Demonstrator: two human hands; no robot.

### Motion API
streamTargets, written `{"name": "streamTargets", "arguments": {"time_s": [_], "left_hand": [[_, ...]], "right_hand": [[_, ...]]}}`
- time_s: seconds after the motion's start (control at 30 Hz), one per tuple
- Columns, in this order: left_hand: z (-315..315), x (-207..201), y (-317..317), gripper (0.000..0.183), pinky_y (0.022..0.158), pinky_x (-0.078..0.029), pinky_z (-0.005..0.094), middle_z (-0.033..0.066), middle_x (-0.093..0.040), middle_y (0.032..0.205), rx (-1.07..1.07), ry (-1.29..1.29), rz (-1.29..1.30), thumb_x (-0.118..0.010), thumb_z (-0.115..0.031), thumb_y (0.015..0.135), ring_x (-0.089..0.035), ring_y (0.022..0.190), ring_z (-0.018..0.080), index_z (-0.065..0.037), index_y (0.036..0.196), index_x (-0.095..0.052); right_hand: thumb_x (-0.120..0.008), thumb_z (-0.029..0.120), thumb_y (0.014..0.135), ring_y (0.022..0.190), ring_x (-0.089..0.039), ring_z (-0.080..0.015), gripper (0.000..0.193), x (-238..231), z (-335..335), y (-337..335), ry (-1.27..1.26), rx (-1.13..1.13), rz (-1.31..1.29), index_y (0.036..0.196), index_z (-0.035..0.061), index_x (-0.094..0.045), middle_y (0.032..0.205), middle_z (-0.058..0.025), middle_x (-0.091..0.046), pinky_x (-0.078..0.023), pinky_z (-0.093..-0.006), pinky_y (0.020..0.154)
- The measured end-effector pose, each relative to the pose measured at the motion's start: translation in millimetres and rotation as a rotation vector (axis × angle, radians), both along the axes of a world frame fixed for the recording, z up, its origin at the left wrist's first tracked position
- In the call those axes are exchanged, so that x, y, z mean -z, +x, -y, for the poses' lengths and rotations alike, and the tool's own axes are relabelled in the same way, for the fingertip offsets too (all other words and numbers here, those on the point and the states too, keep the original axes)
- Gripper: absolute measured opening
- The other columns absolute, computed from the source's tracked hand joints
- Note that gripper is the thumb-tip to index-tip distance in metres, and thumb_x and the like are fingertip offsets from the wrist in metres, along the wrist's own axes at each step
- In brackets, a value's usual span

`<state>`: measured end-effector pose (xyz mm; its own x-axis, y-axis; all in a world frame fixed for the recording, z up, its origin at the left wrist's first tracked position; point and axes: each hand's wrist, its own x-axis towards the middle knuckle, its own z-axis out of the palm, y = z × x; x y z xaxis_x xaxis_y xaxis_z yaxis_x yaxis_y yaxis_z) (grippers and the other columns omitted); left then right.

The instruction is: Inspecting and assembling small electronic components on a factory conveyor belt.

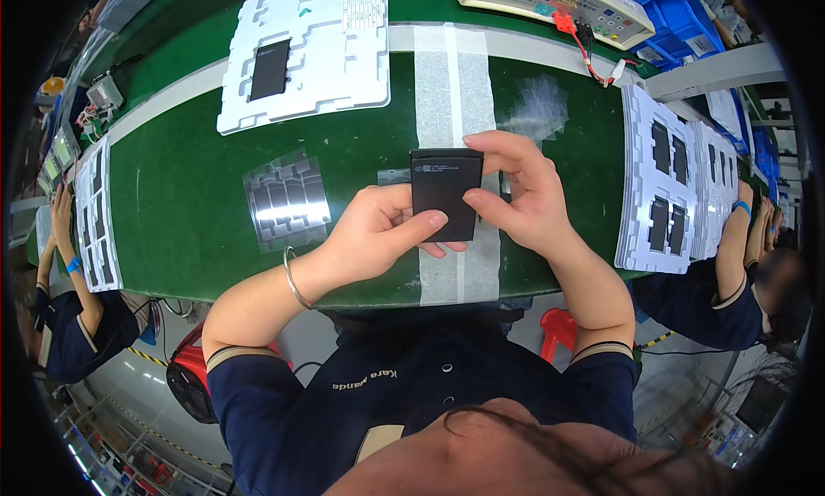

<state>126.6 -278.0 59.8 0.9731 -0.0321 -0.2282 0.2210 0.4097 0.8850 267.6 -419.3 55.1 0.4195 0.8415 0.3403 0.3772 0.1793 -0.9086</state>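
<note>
Hair (559, 453), table edge (528, 290), black slab (443, 195) beyond

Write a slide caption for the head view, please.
Left hand and right hand hold a black rectangular pack above a green workbench.

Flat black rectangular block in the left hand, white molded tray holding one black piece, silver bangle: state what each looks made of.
Flat black rectangular block: perhaps plastic-skinned, smooth, dull, with pale print; its core is hidden.
White molded tray: likely thin plastic, matte, from its stepped pockets.
Silver bangle: probably metal, polished, from its bright glint.
</note>
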Motion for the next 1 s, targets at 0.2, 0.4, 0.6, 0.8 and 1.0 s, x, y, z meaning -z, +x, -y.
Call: {"name": "streamTargets", "arguments": {"time_s": [0.2,0.4,0.6,0.8,1.0], "left_hand": [[1,2,-2,0.021,0.068,-0.053,0.0277,0.0122,-0.062,0.093,-0.002,0.010,0.007,-0.045,-0.008,0.090,-0.063,0.086,0.0194,0.005,0.105,-0.054],[2,4,-2,0.022,0.069,-0.053,0.0281,0.0122,-0.061,0.094,-0.002,0.014,0.007,-0.045,-0.008,0.091,-0.063,0.086,0.0196,0.005,0.106,-0.053],[-3,1,-1,0.024,0.069,-0.053,0.0284,0.0135,-0.060,0.096,-0.065,-0.052,0.000,-0.044,-0.010,0.091,-0.063,0.083,0.0216,0.005,0.108,-0.052],[-8,8,2,0.025,0.067,-0.053,0.0285,0.0144,-0.060,0.094,-0.074,-0.093,0.014,-0.045,-0.012,0.092,-0.064,0.079,0.0230,0.005,0.108,-0.052],[-8,6,2,0.024,0.067,-0.053,0.0282,0.0148,-0.061,0.093,-0.049,-0.099,0.001,-0.045,-0.012,0.091,-0.064,0.078,0.0230,0.006,0.106,-0.053]], "right_hand": [[-0.067,0.001,0.069,0.071,-0.060,-0.0138,0.043,0,0,-2,0.002,0.008,0.001,0.110,0.0041,-0.052,0.076,-0.0064,-0.061,-0.047,-0.0264,0.068],[-0.067,0.001,0.069,0.073,-0.061,-0.0150,0.041,-1,1,1,-0.013,-0.020,-0.002,0.108,0.0030,-0.054,0.085,-0.0082,-0.062,-0.048,-0.0275,0.069],[-0.059,0.001,0.076,0.090,-0.056,-0.0140,0.028,2,-1,16,0.084,-0.224,-0.605,0.104,0.0017,-0.056,0.098,-0.0073,-0.060,-0.043,-0.0276,0.081],[-0.054,-0.004,0.078,0.088,-0.054,-0.0144,0.017,8,-4,7,-0.207,-0.294,-0.731,0.094,-0.0020,-0.060,0.095,-0.0046,-0.055,-0.043,-0.0266,0.078],[-0.057,-0.007,0.073,0.085,-0.054,-0.0141,0.023,7,-3,5,-0.247,-0.348,-0.821,0.095,-0.0024,-0.060,0.094,-0.0041,-0.050,-0.044,-0.0259,0.073]]}}
